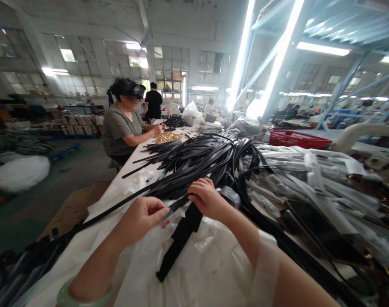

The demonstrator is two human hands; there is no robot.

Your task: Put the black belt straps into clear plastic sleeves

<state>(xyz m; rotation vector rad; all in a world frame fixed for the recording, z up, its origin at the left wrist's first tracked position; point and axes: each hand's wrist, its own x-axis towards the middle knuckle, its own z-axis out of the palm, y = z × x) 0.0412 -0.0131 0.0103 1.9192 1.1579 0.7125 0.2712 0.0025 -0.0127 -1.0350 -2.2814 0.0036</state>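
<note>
My left hand (pixel 146 215) is closed in a pinch on the near end of a short dark strip (pixel 178 205) in a clear sleeve. My right hand (pixel 205 197) has its fingers curled round the strip's other end. Beneath both hands, a wider black strap piece (pixel 178 245) slants down toward me over translucent plastic sheeting (pixel 213 256). Just beyond my hands lies a large heap of long black straps (pixel 194 157). One long strap (pixel 117 205) runs from it down to the left, past my left wrist.
Many plastic-wrapped straps (pixel 322 179) and a dark phone-like device (pixel 325 232) lie on the right. A red basket (pixel 298 140) stands behind them. A person in a grey shirt (pixel 120 128) sits at the table's left edge, near gold-coloured metal parts (pixel 168 137).
</note>
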